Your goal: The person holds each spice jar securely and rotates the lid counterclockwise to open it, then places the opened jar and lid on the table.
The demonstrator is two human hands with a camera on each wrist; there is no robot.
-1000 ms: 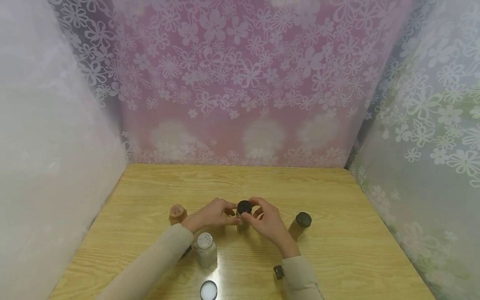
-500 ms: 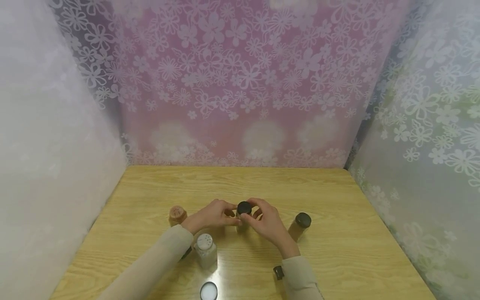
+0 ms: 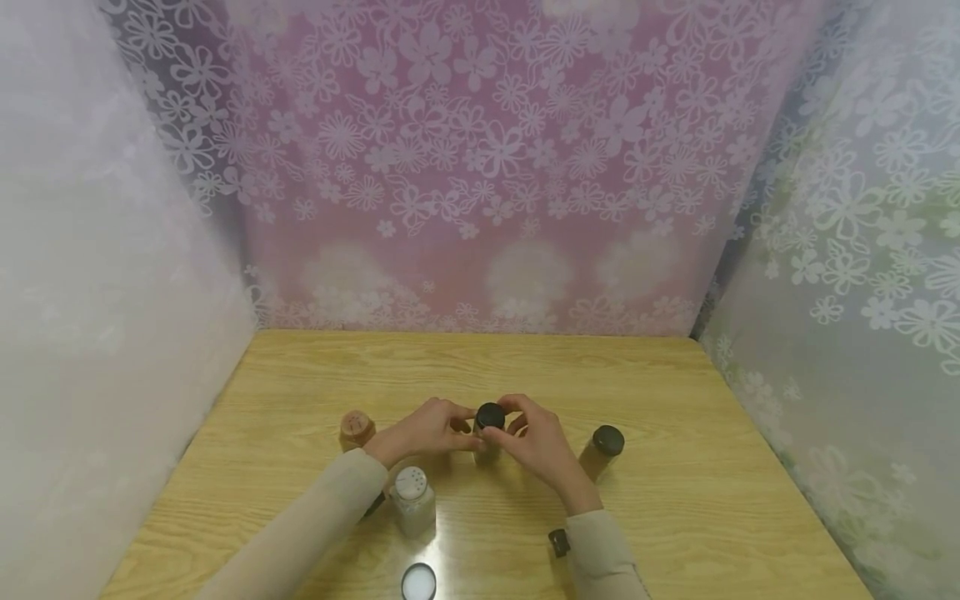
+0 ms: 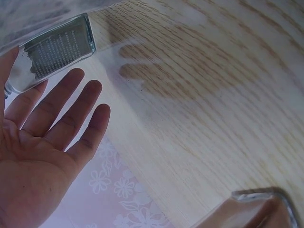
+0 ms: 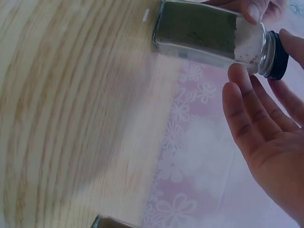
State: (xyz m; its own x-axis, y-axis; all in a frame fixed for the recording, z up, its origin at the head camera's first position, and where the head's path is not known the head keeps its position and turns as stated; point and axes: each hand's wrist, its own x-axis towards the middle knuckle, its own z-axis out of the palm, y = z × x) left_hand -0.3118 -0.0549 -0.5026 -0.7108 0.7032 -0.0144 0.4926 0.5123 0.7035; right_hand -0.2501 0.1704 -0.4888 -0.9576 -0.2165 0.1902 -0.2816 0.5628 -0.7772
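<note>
A square glass spice jar (image 5: 199, 31) with green powder and a black cap (image 3: 491, 415) stands upright at mid-table in the head view, between both hands. My left hand (image 3: 435, 427) grips the jar's side between thumb and index finger. In the left wrist view its other fingers (image 4: 83, 126) are spread beside the glass (image 4: 61, 50). My right hand (image 3: 536, 442) pinches the cap with thumb and index finger. The right wrist view shows the cap (image 5: 279, 56) on the jar's neck, with the remaining right-hand fingers below it.
A jar with a brown perforated top (image 3: 357, 425) stands behind the left forearm. Nearer is a jar of pale contents with a white perforated top (image 3: 411, 483). An upturned black lid with white lining (image 3: 418, 582) lies at the front. Right of the right hand stands another black-capped jar (image 3: 604, 443).
Nearly nothing differs. Both hands stay on the jar in the same place, and the whole head view shifts only very slightly.
</note>
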